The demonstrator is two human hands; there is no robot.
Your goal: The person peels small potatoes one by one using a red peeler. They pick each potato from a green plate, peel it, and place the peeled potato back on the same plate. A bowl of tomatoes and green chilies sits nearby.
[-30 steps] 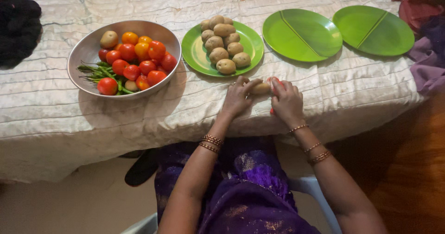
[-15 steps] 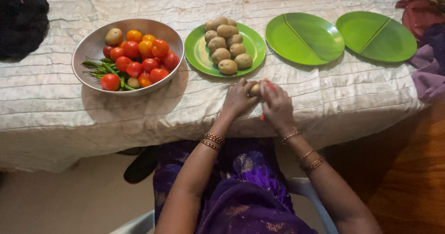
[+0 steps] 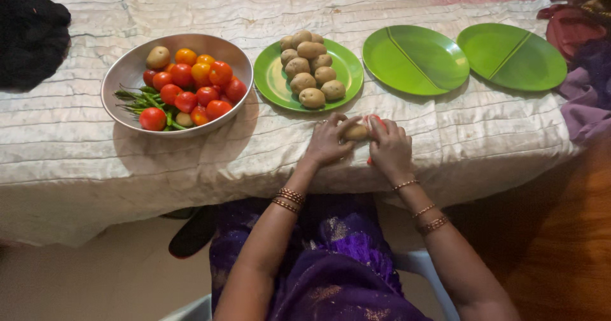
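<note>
Since the earlier frame we see that our hands have barely shifted: they stay together at the near edge of the counter (image 3: 191, 162), and the potato (image 3: 355, 131) remains between them. Our left hand (image 3: 328, 143) wraps the potato from the left, its fingers (image 3: 337, 120) curled closed over the top of it. Our right hand (image 3: 389, 148) presses against the potato from the right, its fingers (image 3: 380, 130) bent around it; a small red thing (image 3: 375, 118) shows at those fingertips, and we cannot tell what it is. The potato sits just above the pale quilted cloth that covers the counter, directly in front of the green plate of potatoes (image 3: 277, 79).

That plate holds a heap of brown potatoes and lies just beyond our hands. To its left, nearly touching it, stands a metal bowl (image 3: 127, 73) filled with red and orange tomatoes (image 3: 197, 85), one potato at its far rim, and green chillies (image 3: 137, 98) along its left side. To the right of the potato plate lie two empty green plates (image 3: 414, 60), side by side, the farther one (image 3: 512, 57) near the counter's right edge. A dark cloth (image 3: 32, 34) rests at the far left. Bangles circle both our wrists, and a purple garment covers our lap below.
</note>
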